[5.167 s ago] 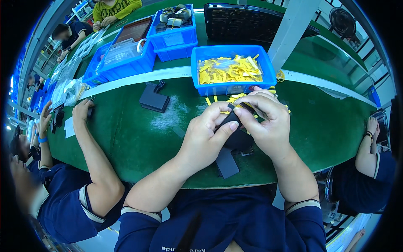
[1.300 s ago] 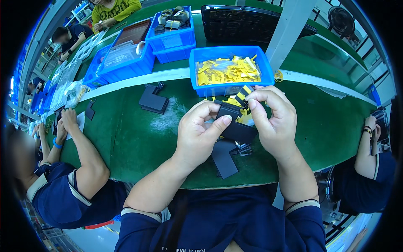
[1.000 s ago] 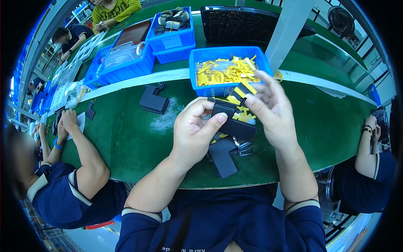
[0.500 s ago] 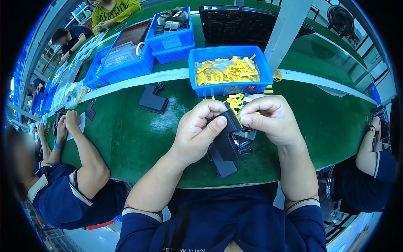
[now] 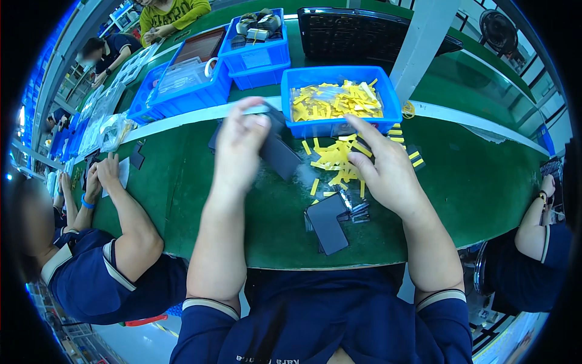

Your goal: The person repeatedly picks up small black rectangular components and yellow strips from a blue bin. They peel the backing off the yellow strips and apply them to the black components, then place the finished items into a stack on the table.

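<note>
My left hand (image 5: 239, 142), blurred by motion, grips a flat black L-shaped part (image 5: 282, 156) over the middle left of the green table. Behind it, mostly hidden, lies a stack of similar black parts (image 5: 213, 143). With thumb and fingers apart, my right hand (image 5: 391, 173) hovers over a loose heap of yellow strips (image 5: 333, 156). Just nearer to me, another black L-shaped part (image 5: 329, 224) rests flat on the table. Beside it sit several small, dark, shiny pieces (image 5: 359, 212), too small to make out.
A blue bin (image 5: 339, 128) full of yellow strips stands behind the heap, beside a white post (image 5: 418, 51). More blue bins (image 5: 188, 100) stand at the back left. A co-worker's arms (image 5: 130, 212) rest at the left; another person's arm (image 5: 536, 218) is at the right.
My hands have parted. The left swung away and to the left with the black part; the right moved off that part and opened over the yellow strips.
</note>
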